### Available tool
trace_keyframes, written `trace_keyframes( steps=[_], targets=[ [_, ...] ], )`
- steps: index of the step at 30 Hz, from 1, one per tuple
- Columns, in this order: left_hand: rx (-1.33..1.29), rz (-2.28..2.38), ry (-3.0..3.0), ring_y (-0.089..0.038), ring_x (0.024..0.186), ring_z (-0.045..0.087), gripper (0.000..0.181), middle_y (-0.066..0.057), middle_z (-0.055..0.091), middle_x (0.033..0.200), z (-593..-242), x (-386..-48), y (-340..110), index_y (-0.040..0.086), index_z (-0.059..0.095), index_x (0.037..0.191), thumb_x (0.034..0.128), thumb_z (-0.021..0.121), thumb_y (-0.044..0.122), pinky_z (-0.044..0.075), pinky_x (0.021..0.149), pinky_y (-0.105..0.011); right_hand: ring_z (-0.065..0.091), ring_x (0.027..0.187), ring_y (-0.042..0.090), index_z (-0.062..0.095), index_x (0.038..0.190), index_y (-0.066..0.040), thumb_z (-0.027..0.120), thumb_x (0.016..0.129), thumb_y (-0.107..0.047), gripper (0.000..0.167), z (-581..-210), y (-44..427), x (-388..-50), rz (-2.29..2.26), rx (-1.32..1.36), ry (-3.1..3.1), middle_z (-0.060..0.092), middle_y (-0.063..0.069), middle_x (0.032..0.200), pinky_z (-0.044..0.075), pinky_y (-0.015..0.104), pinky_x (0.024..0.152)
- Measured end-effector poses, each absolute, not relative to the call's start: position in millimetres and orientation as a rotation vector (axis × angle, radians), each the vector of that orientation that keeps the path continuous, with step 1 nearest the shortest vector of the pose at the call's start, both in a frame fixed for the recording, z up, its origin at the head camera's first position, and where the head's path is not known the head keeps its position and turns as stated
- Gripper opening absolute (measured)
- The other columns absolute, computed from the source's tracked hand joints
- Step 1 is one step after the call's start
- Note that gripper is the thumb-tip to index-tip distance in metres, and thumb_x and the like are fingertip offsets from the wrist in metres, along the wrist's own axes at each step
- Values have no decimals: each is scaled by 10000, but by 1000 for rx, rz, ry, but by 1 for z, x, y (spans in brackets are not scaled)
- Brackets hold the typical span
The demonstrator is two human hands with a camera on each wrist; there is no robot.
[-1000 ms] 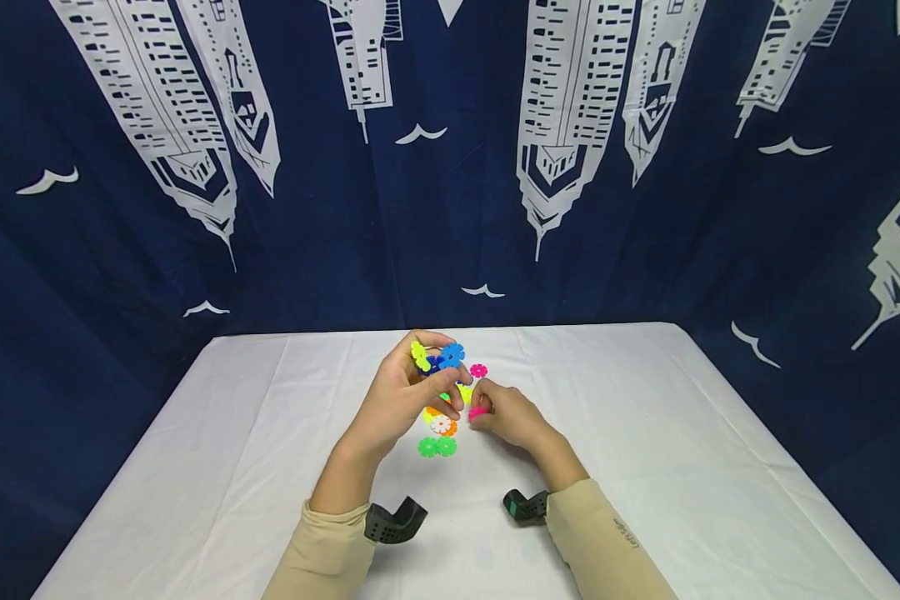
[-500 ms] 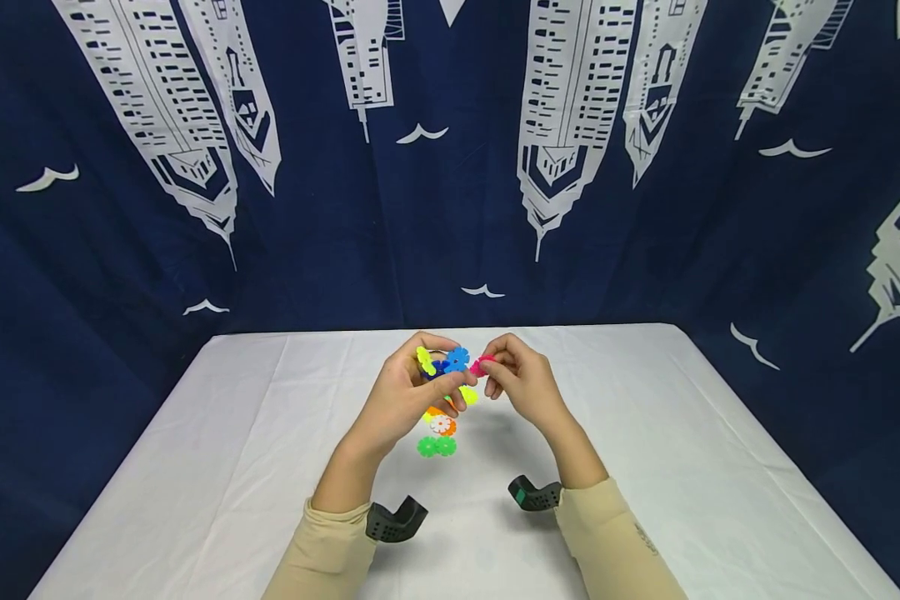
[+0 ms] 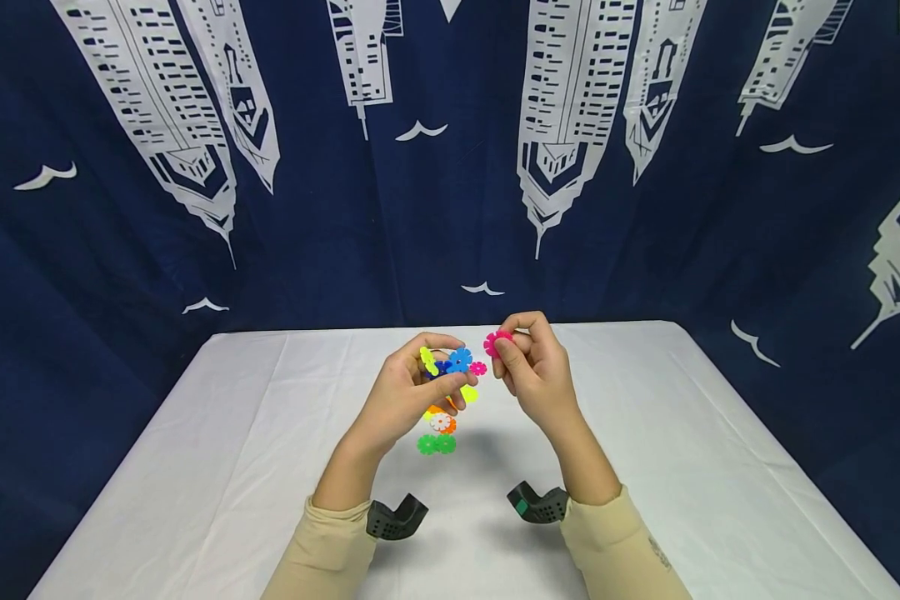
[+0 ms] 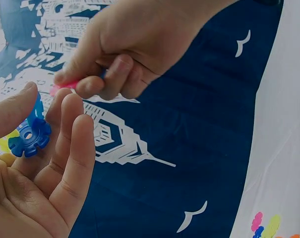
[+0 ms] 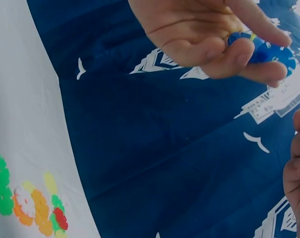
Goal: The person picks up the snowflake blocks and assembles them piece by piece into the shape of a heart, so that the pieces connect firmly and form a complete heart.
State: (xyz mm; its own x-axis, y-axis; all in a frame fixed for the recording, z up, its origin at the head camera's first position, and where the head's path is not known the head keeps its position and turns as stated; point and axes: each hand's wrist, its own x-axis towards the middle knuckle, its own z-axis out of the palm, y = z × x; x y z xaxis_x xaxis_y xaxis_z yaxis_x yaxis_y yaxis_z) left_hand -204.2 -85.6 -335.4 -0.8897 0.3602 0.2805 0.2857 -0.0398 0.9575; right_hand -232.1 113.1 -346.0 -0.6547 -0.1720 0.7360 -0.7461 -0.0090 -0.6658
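Note:
My left hand (image 3: 401,392) grips a joined cluster of flower-shaped plastic discs above the table. The cluster has a yellow disc (image 3: 428,361), a dark blue disc (image 4: 30,138) and a lighter blue disc (image 3: 460,359). Thumb and forefinger of my right hand (image 3: 540,379) pinch a bright pink flower disc (image 3: 492,343), just right of the cluster and apart from it. The left fingers hide part of the cluster; in the right wrist view only its blue discs (image 5: 281,57) show well.
Below the hands, loose flower discs lie on the white-covered table (image 3: 270,467): green ones (image 3: 437,444), a white one (image 3: 440,422), orange, yellow and a pink one (image 3: 478,368). A dark blue curtain (image 3: 435,225) with white buildings hangs behind the table's far edge.
My right hand has picked up the pink disc from the table and raised it up and to the right, beside the cluster. The left hand has hardly moved.

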Motion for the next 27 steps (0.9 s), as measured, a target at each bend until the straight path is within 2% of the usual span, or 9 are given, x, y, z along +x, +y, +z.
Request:
trace_keyframes(
  steps=[9, 16, 23, 27],
  targets=[
    [710, 2112, 2131, -267, 654, 680, 355, -96, 732, 908, -334, -203, -84, 85, 584, 1204, 890, 750, 105, 618, 677, -325, 380, 416, 80, 524, 1077, 52, 520, 961, 120, 134, -343, 111, -227, 1623, 1029, -1812, 537, 106, 604, 328, 193, 365],
    [715, 2126, 2124, -183, 609, 670, 351, -47, 739, 832, -334, -202, -81, 92, 622, 1171, 859, 782, 110, 620, 665, -321, 395, 420, 79, 535, 1070, 33, 525, 951, 133, 155, -343, 108, -225, 1578, 1092, -1822, 546, 107, 617, 356, 191, 368],
    [738, 2169, 2101, -181, 575, 658, 339, -151, 750, 847, -335, -203, -80, 45, 625, 1126, 837, 797, 88, 615, 639, -314, 407, 429, 88, 536, 1062, 55, 527, 945, 141, 145, -343, 104, -222, 1607, 1097, -1786, 547, 124, 631, 371, 187, 375],
    [697, 2196, 2096, -169, 552, 645, 336, -53, 758, 806, -335, -202, -79, 25, 629, 1110, 827, 802, 74, 608, 630, -293, 413, 429, 99, 524, 1060, 88, 524, 942, 149, 133, -343, 101, -220, 1649, 1091, -1747, 546, 144, 633, 370, 181, 371]
  ],
)
